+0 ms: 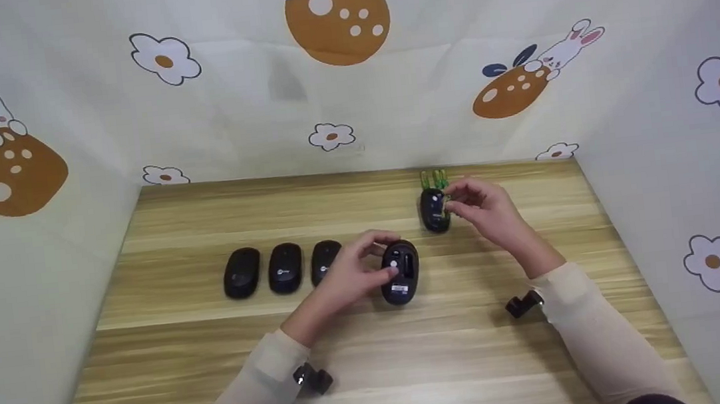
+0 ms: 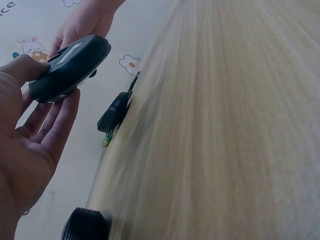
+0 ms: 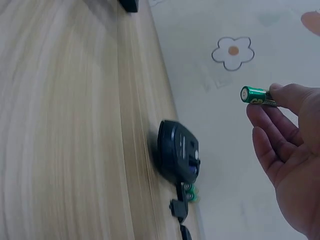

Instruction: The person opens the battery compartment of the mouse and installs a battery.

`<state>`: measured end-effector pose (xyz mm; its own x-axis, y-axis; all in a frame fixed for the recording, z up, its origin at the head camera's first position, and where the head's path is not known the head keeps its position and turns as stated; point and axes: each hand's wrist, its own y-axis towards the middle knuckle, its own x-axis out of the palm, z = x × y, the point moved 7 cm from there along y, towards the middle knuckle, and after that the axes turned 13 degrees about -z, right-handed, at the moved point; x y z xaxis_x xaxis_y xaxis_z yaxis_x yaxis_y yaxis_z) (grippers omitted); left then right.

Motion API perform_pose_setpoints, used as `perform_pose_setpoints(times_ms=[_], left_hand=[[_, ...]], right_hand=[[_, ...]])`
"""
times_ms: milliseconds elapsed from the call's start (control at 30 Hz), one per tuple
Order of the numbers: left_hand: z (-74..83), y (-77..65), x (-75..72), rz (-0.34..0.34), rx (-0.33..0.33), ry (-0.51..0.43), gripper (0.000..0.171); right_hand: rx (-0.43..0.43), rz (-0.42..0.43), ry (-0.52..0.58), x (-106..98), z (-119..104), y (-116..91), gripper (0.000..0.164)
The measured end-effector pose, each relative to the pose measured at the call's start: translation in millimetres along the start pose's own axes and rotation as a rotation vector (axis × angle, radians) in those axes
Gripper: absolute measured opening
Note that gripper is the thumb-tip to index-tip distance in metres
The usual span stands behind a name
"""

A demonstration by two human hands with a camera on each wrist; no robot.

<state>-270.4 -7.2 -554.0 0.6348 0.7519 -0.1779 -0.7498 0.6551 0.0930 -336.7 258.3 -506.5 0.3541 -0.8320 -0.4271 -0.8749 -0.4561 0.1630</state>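
My left hand point(image 1: 354, 271) holds a black computer mouse point(image 1: 400, 279) with its underside up and its battery slot uncovered. In the left wrist view, the thumb lies on one side of that mouse and the fingers beneath it. My right hand point(image 1: 487, 210) pinches a small green battery point(image 3: 257, 95) between thumb and fingertips, above the table in the right wrist view. Just left of this hand, another black mouse point(image 1: 432, 213) rests near the back of the table. Several green batteries point(image 1: 439, 178) lie behind it.
Left of my left hand, three black mice stand in a row: a left one point(image 1: 242, 273), a middle one point(image 1: 285, 268) and a right one point(image 1: 324, 259), partly hidden by the hand. Patterned cloth walls point(image 1: 236, 108) border the wooden table point(image 1: 216, 357). Small black pieces point(image 3: 179, 209) lie beside the far mouse.
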Motion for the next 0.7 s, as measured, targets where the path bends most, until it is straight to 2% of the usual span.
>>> perform_pose_setpoints(times_ms=[167, 433, 700], left_hand=[[0.0, 0.5, -0.1, 0.002, 0.000, 0.016, 0.054], [-0.5, 0.5, -0.3, 0.004, -0.006, 0.016, 0.054], [0.2, -0.3, -0.6, 0.001, -0.004, 0.023, 0.054]], right_hand=[[-0.029, -0.033, -0.007, 13, -14, -3, 0.021], [-0.082, -0.088, 0.055, 34, -37, -10, 0.020], [-0.146, -0.126, 0.032, 49, -54, -14, 0.016]])
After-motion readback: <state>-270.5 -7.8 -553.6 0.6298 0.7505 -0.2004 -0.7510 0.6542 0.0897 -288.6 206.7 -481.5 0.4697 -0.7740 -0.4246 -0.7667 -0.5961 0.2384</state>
